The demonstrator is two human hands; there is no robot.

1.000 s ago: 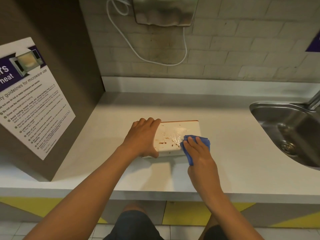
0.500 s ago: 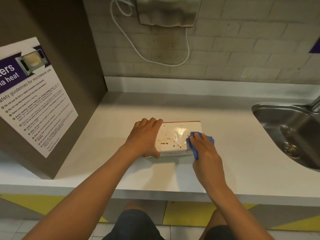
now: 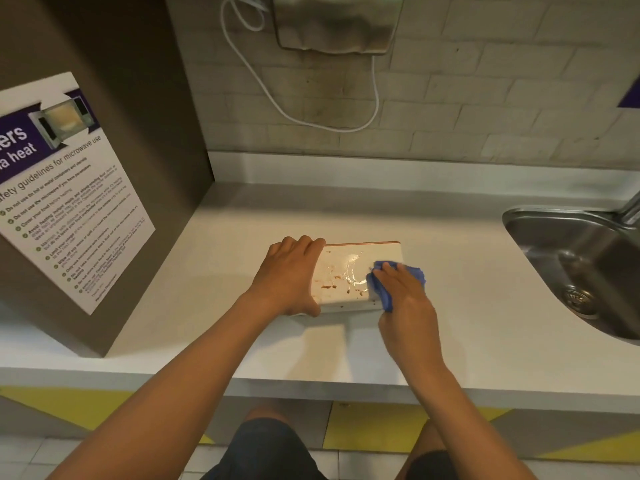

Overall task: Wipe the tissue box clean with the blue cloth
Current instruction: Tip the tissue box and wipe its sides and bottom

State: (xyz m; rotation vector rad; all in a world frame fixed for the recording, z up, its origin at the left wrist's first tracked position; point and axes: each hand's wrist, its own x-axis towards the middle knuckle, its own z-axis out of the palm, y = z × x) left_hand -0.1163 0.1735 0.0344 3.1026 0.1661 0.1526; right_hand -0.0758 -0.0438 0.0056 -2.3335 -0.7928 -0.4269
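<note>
A white tissue box (image 3: 346,271) lies flat on the white counter (image 3: 467,306), its top marked with brown stains and a wet shiny smear. My left hand (image 3: 289,277) grips the box's left end, fingers curled over the far edge and thumb at the near side. My right hand (image 3: 403,297) presses the crumpled blue cloth (image 3: 382,284) onto the box's right end; the cloth hangs over the near right corner and is mostly hidden under my fingers.
A steel sink (image 3: 581,268) with a tap (image 3: 630,206) is set into the counter at the right. A brown cabinet wall with a microwave safety poster (image 3: 65,202) stands at the left. A metal hand dryer (image 3: 336,22) with a white cable hangs on the tiled wall.
My right hand has slid the blue cloth to the right along the box top, from near the middle to the right end. The left hand has kept its hold.
</note>
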